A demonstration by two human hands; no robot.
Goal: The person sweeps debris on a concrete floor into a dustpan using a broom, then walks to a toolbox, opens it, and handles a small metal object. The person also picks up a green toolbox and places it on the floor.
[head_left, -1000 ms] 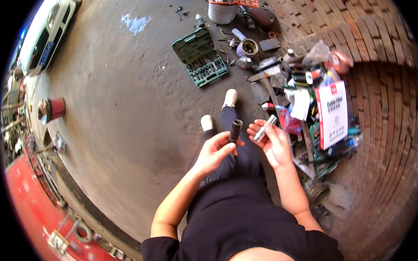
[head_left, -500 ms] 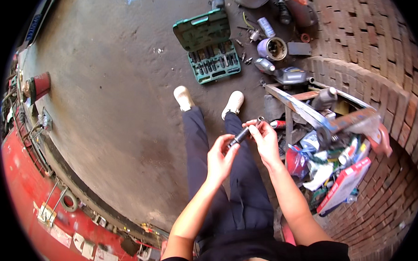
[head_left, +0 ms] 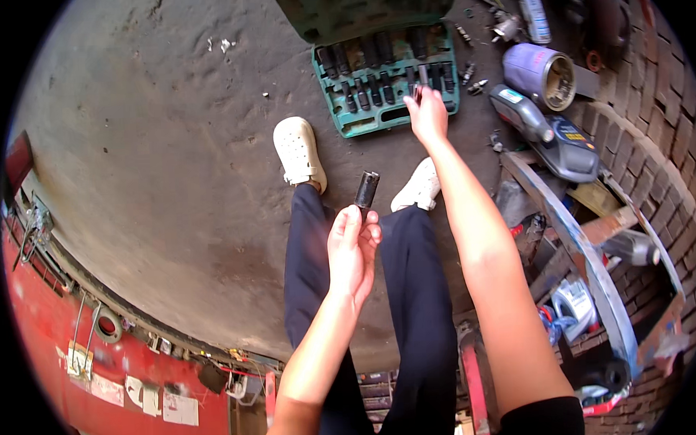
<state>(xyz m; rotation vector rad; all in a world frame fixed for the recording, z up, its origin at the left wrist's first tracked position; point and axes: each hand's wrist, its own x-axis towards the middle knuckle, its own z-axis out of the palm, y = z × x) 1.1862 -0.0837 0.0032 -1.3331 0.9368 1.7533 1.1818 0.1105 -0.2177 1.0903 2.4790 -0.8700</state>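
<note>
My left hand (head_left: 352,244) is closed around the lower end of a black deep socket (head_left: 368,191), which points up and away above my lap. Farther out, my right hand (head_left: 429,113) reaches over the near right part of a green socket case (head_left: 375,123). Its fingers are pinched on a slim greyish socket (head_left: 423,75), partly hidden by the fingers. Several dark sockets stand in two rows in the case's tray. The case lid (head_left: 367,10) is raised at the far side, its top cut off by the view.
Beside the case lie small metal parts (head_left: 477,87), a spray can (head_left: 534,15), a purple tin (head_left: 538,74) and a grey bottle (head_left: 569,148). A metal frame (head_left: 571,244) holding bottles stands on the right, before a brick wall (head_left: 635,108). My white shoes (head_left: 298,150) are near the case.
My hands have parted. The right has moved forward to the case; the left keeps the black socket, now upright. The view has come closer to the case.
</note>
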